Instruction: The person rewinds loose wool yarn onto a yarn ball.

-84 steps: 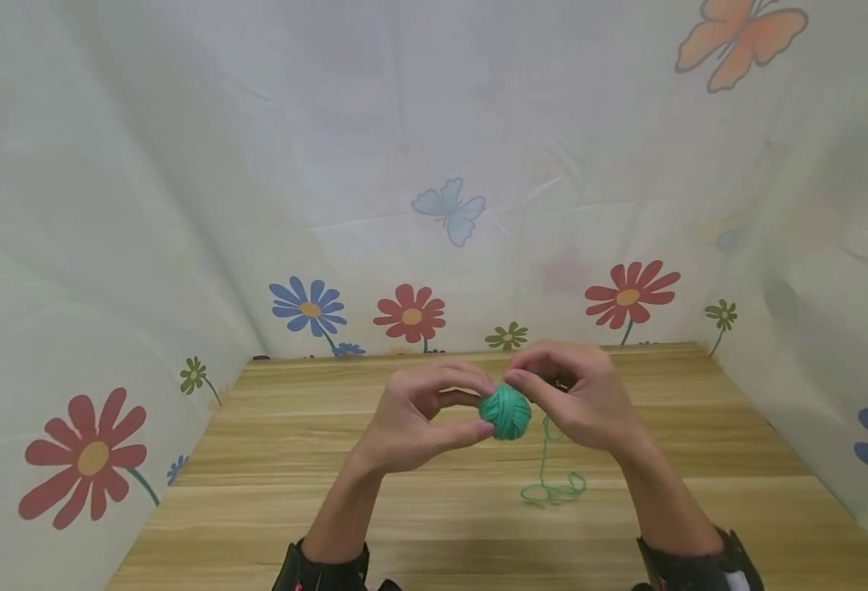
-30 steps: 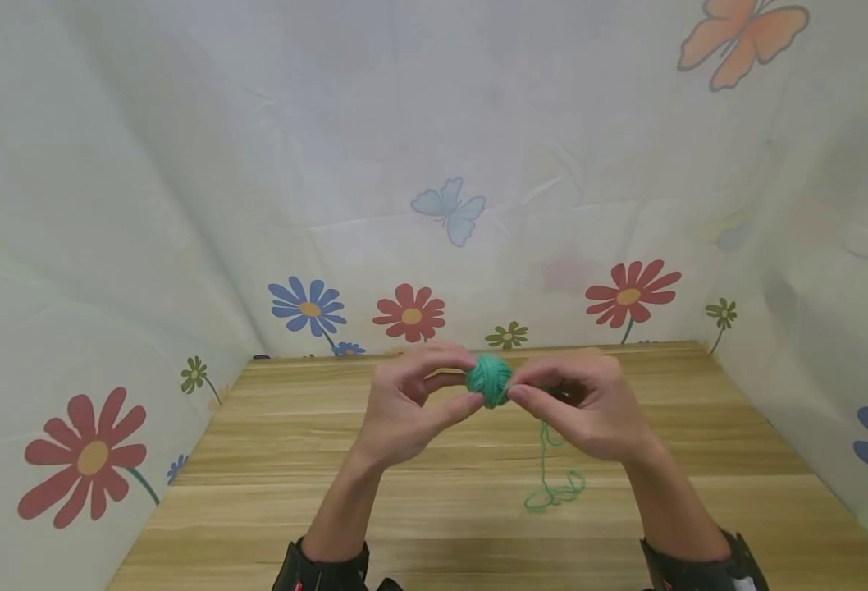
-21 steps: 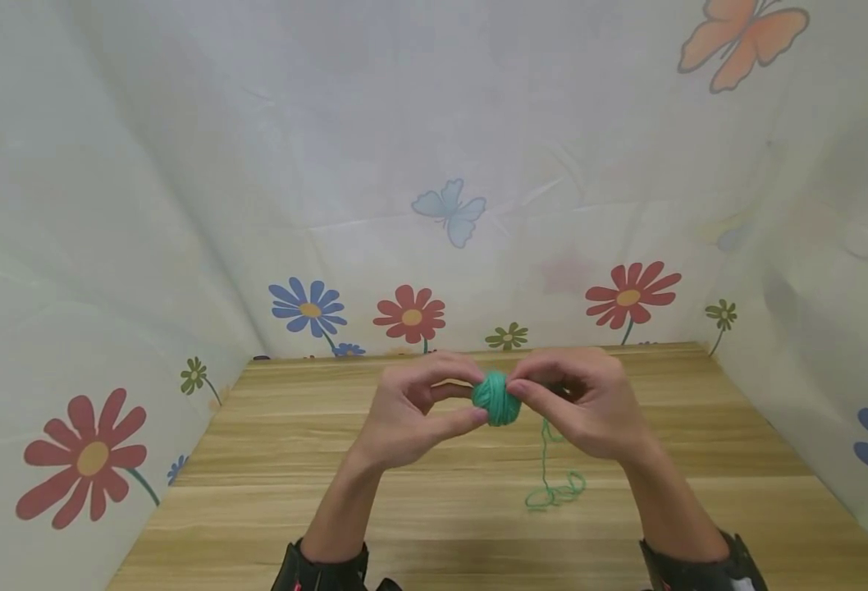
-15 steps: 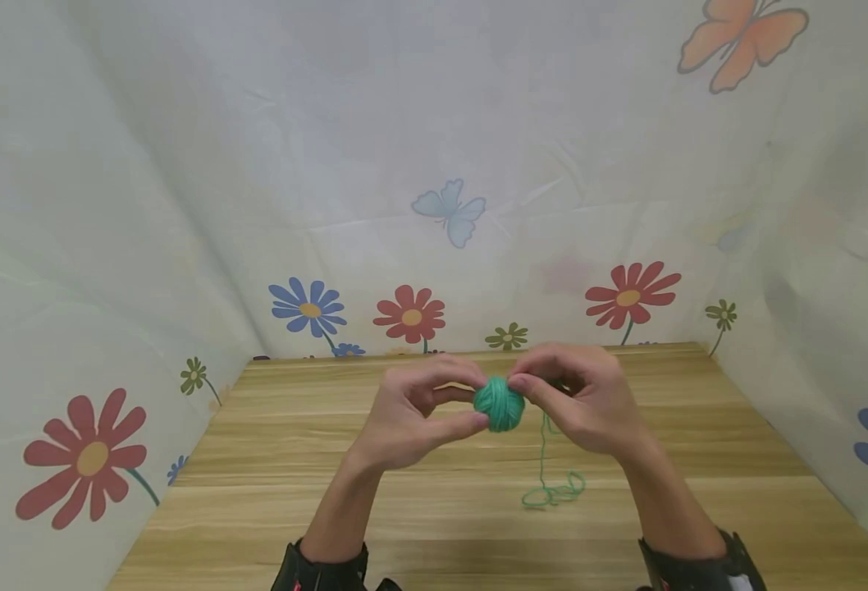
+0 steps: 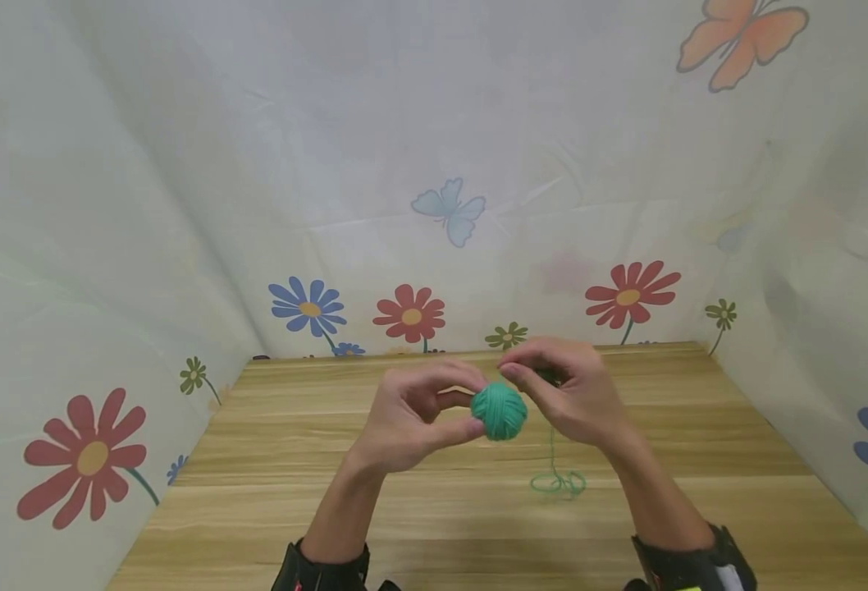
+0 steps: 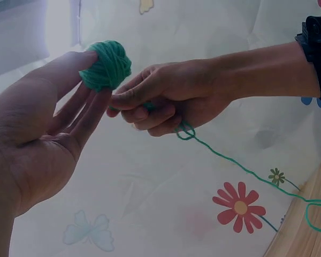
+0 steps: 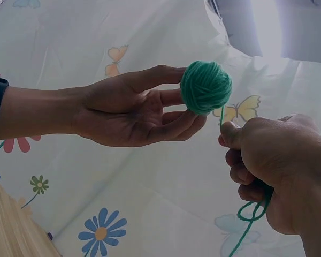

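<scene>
A small ball of green yarn (image 5: pixel 500 411) is held up above the wooden table. My left hand (image 5: pixel 413 419) grips it between thumb and fingertips, on its left side. Just right of the ball, my right hand (image 5: pixel 570 390) pinches the yarn strand between thumb and forefinger, the other fingers curled in. In the right wrist view a short taut strand (image 7: pixel 222 115) joins the ball (image 7: pixel 206 87) to that pinch. From below the right hand the loose yarn (image 6: pixel 241 165) trails down, with a small loop close to the palm.
The trailing yarn ends in loose coils (image 5: pixel 558 483) on the wooden table (image 5: pixel 434 525). Around the table's back and sides hangs a pale sheet (image 5: pixel 331 164) printed with flowers and butterflies. Dark cuffs with cameras sit on both wrists.
The right hand has moved from against the ball's right side to up and slightly left, behind its top. The ball has turned and dropped slightly in the left hand. The hanging strand has shifted right.
</scene>
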The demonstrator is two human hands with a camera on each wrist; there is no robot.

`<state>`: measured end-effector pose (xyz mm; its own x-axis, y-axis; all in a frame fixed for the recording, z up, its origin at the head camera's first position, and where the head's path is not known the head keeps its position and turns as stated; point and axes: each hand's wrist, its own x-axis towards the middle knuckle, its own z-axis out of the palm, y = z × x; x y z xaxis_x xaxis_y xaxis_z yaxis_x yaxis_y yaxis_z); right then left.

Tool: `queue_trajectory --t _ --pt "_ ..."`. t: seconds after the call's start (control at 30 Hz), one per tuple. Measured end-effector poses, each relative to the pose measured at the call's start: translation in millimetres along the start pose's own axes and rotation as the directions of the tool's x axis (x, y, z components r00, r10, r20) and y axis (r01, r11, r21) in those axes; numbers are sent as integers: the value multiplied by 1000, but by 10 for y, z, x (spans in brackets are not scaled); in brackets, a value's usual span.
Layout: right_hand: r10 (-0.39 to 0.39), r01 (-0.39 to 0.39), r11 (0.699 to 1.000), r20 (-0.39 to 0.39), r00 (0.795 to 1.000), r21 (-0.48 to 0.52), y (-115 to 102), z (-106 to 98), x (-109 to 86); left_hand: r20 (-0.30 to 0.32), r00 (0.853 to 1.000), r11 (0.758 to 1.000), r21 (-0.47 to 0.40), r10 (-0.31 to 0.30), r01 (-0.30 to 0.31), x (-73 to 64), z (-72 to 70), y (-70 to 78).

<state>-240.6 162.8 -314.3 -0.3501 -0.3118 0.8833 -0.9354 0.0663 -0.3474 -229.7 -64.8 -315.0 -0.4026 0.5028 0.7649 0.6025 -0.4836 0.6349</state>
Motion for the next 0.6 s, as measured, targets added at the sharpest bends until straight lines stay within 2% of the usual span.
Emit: queue_trajectory --t 0.13,0.27,0.43,0.6 --pt "22 -19 999 71 997 -39 18 29 -16 -45 998 999 -1 33 -33 -6 -18 -5" --pt "23 -15 998 151 988 -56 -55 50 16 -102 993 998 28 55 -52 -4 -29 -12" --pt "3 8 999 205 979 -49 -195 78 98 -195 978 995 78 71 -56 -4 -48 -27" --pt "4 4 999 247 969 -33 -196 95 73 -255 964 988 151 78 -40 -8 -65 -51"
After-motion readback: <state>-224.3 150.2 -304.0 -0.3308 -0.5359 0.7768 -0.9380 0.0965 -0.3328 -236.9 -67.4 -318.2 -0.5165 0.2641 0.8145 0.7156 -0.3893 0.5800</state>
